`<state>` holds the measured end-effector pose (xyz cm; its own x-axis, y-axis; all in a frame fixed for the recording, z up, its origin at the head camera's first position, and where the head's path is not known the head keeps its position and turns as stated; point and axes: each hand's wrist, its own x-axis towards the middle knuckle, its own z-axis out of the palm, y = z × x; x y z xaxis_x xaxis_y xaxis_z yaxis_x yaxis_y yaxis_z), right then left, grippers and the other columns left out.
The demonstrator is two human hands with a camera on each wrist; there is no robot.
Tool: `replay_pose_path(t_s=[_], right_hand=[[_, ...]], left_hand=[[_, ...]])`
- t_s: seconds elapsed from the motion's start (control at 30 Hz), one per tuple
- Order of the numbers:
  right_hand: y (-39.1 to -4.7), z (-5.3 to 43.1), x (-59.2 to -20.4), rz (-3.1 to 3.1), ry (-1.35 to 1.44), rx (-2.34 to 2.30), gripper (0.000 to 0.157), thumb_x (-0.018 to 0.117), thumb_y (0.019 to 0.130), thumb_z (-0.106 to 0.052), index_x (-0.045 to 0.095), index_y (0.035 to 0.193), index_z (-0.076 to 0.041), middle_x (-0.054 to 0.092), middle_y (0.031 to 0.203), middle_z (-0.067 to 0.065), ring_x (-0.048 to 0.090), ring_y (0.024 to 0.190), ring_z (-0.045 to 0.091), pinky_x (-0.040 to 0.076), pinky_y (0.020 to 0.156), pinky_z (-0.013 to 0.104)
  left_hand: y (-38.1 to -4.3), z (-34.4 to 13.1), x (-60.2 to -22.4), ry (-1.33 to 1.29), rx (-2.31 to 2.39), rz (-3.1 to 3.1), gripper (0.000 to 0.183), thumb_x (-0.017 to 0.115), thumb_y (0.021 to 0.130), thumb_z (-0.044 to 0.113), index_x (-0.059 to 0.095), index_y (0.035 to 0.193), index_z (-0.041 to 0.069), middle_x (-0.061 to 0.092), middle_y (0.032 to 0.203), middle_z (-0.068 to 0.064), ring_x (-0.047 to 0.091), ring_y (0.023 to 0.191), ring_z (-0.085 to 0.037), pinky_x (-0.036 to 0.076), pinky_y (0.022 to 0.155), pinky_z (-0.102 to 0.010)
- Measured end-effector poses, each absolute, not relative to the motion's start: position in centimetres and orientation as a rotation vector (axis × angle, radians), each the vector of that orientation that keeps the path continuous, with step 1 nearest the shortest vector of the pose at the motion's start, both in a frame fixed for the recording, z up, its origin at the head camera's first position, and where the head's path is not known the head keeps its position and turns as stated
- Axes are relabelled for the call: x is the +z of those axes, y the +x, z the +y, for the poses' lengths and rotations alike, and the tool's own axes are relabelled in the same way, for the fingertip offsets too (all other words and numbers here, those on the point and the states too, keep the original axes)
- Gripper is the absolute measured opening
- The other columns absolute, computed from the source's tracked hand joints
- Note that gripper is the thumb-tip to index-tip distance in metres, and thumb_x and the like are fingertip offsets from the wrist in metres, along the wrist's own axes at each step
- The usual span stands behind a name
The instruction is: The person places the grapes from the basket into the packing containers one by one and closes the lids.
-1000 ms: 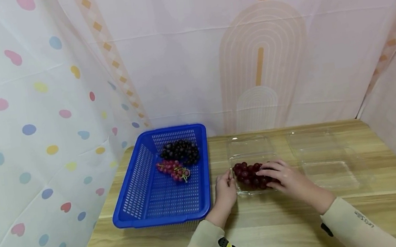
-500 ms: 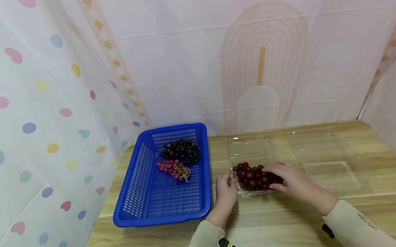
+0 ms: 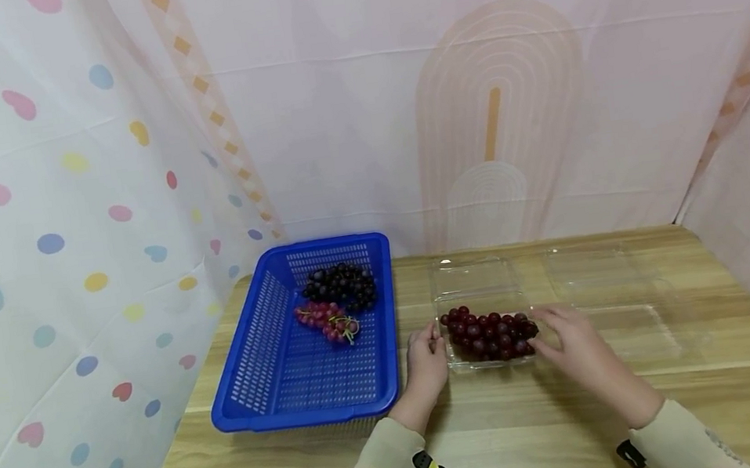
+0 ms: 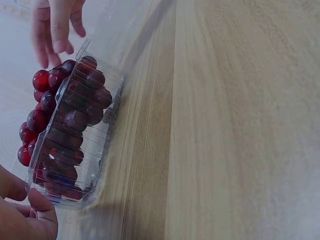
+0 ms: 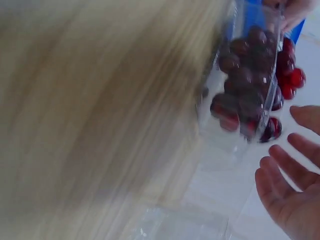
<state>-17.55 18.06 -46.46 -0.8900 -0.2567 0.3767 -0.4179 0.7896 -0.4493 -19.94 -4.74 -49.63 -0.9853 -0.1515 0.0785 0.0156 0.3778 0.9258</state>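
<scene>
A bunch of dark red grapes [image 3: 491, 333] lies in a clear plastic clamshell box [image 3: 485, 364], with some grapes standing above the rim. My left hand [image 3: 427, 357] pinches the box's left edge between thumb and fingers, as the left wrist view shows at its lower left. At the box's right end is my right hand [image 3: 574, 342], its fingers spread and holding nothing. In the right wrist view a gap shows between those fingers [image 5: 287, 172] and the grapes. The box's lid [image 3: 473, 276] is folded back behind it.
A blue basket [image 3: 310, 416] stands to the left, holding black grapes [image 3: 339, 286] and a smaller pinkish-red bunch [image 3: 326, 321]. Another clear clamshell box [image 3: 630, 331] lies unfolded to the right. A patterned cloth hangs behind the table [image 3: 501, 439].
My right hand has drawn off the red grapes toward the right, uncovering the bunch's right end. The left hand keeps its hold on the box edge.
</scene>
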Motion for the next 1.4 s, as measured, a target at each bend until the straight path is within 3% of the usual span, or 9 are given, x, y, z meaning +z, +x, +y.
replay_pose_path(t_s=[0.13, 0.3, 0.57, 0.8, 1.07, 1.4], right_hand=[[-17.3, 16.8, -46.9, -2.678, 0.6, 0.62, 0.046, 0.073, 0.083, -0.019, 0.06, 0.125, -0.005, 0.056, 0.129, 0.019, 0.053, 0.115, 0.041, 0.037, 0.099, 0.061], [-17.3, 15.3, -47.1, -2.758, 0.569, 0.585, 0.045, 0.066, 0.089, -0.023, 0.058, 0.129, -0.004, 0.051, 0.136, 0.02, 0.048, 0.121, 0.042, 0.038, 0.1, 0.057], [-18.5, 14.8, -46.7, -2.804, 0.599, 0.589, 0.048, 0.074, 0.08, -0.006, 0.061, 0.126, -0.008, 0.051, 0.135, 0.022, 0.05, 0.118, 0.046, 0.039, 0.098, 0.058], [-18.3, 15.2, -46.1, -2.823, 0.672, 0.58, 0.053, 0.074, 0.077, -0.004, 0.059, 0.128, -0.007, 0.049, 0.138, 0.018, 0.046, 0.121, 0.049, 0.038, 0.099, 0.06], [-18.2, 14.3, -46.3, -2.75, 0.783, 0.49, 0.045, 0.067, 0.085, -0.01, 0.059, 0.129, -0.008, 0.052, 0.138, 0.012, 0.048, 0.123, 0.035, 0.042, 0.099, 0.051], [-18.8, 14.0, -47.4, -2.666, 0.854, 0.256, 0.041, 0.069, 0.085, -0.013, 0.063, 0.125, -0.014, 0.058, 0.132, 0.005, 0.054, 0.114, 0.032, 0.046, 0.095, 0.045]], left_hand=[[-19.9, -4.8, -49.5, 0.12, -1.673, -2.485, 0.038, 0.054, 0.089, -0.007, 0.054, 0.126, -0.011, 0.052, 0.097, -0.011, 0.053, 0.085, -0.017, 0.048, 0.075, -0.025], [-20.0, -4.8, -49.6, 0.107, -1.672, -2.5, 0.038, 0.054, 0.089, -0.007, 0.053, 0.127, -0.011, 0.051, 0.099, -0.011, 0.053, 0.085, -0.017, 0.048, 0.074, -0.023], [-20.0, -4.9, -49.6, 0.094, -1.644, -2.494, 0.037, 0.053, 0.088, -0.009, 0.054, 0.125, -0.012, 0.051, 0.095, -0.012, 0.053, 0.083, -0.018, 0.047, 0.072, -0.022], [-20.1, -4.9, -49.7, 0.084, -1.62, -2.507, 0.037, 0.054, 0.089, -0.007, 0.054, 0.126, -0.011, 0.05, 0.093, -0.009, 0.05, 0.081, -0.015, 0.046, 0.073, -0.023], [-20.1, -4.8, -49.7, 0.061, -1.609, -2.525, 0.037, 0.054, 0.09, -0.006, 0.054, 0.127, -0.009, 0.05, 0.093, -0.009, 0.051, 0.084, -0.017, 0.047, 0.078, -0.028], [-20.2, -4.8, -49.6, 0.072, -1.606, -2.535, 0.038, 0.054, 0.091, -0.005, 0.052, 0.129, -0.009, 0.052, 0.094, -0.01, 0.052, 0.083, -0.016, 0.047, 0.076, -0.026]])
